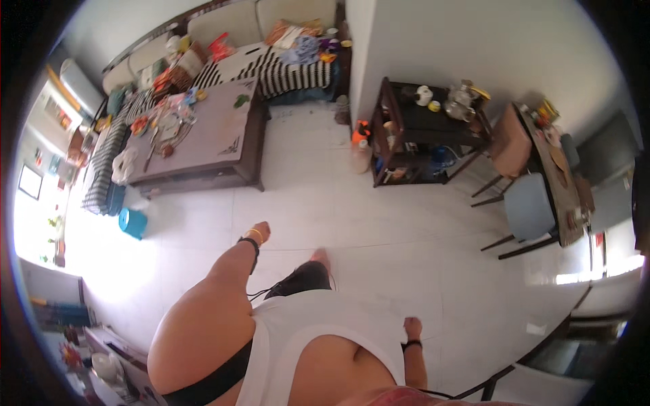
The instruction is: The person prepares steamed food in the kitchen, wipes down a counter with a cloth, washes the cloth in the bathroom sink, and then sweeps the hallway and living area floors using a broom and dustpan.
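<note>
I stand on a white tiled floor in a white sleeveless top. My left hand swings out ahead of me over the floor, with a yellow bangle and a black band at the wrist. It holds nothing. My right hand hangs low by my side, also wearing a black wristband and also empty. Its fingers look loosely curled. One of my feet shows just ahead of my body. Neither hand touches any object.
A dark wooden coffee table with clutter stands ahead on the left, a striped sofa behind it. A teal stool sits on the floor at left. A dark shelf unit, an orange-capped bottle and a light blue chair are to the right.
</note>
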Demonstrator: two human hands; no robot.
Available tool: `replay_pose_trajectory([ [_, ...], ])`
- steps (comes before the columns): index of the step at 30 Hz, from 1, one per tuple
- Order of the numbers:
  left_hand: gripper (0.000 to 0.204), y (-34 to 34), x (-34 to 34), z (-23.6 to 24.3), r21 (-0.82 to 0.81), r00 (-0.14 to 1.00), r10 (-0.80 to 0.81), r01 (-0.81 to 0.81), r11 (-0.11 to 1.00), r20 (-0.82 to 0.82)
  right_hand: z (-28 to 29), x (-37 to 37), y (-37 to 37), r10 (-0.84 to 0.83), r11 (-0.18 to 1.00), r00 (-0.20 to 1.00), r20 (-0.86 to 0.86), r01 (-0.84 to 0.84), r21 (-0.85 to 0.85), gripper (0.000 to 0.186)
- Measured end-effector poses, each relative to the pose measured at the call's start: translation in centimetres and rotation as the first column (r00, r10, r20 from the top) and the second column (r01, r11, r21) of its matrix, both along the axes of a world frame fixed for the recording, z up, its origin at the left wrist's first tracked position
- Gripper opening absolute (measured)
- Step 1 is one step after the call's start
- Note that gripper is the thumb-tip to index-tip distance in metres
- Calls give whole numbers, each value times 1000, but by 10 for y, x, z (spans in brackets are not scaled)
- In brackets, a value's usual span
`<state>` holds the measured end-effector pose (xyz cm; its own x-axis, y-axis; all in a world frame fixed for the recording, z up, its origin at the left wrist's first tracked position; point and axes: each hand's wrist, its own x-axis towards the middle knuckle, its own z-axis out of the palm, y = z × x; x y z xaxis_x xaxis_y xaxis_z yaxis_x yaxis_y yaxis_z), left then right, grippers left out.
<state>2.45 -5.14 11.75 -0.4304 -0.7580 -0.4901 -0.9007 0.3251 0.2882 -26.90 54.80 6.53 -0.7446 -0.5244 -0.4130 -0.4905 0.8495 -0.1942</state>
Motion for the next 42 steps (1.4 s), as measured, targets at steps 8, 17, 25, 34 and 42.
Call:
replay_pose_trajectory([
  [8, 26, 6, 109, -136, 261, 859, 53, -213, 941, 510, 56, -124, -312, 65, 891, 965, 254, 58, -450, 18],
  [17, 15, -144, -56, -24, 147, 927, 302, -275, 950, -223, 106, -147, -597, 619, 740, 743, 255, -442, -507, 22],
  [25, 11, -268, -100, -51, 158, 880, 309, -269, 950, -361, 104, -217, -776, 699, 678, 656, 284, -484, -553, 16],
  [34, 23, -361, -168, 73, 492, 832, 523, -540, 683, 187, 97, -296, -1001, 801, 582, 560, 212, -642, -499, 20],
  [42, 19, -492, -222, -8, 514, 653, 703, -516, 685, -282, 120, -289, -1211, 926, 365, 341, 163, -699, -615, 18],
])
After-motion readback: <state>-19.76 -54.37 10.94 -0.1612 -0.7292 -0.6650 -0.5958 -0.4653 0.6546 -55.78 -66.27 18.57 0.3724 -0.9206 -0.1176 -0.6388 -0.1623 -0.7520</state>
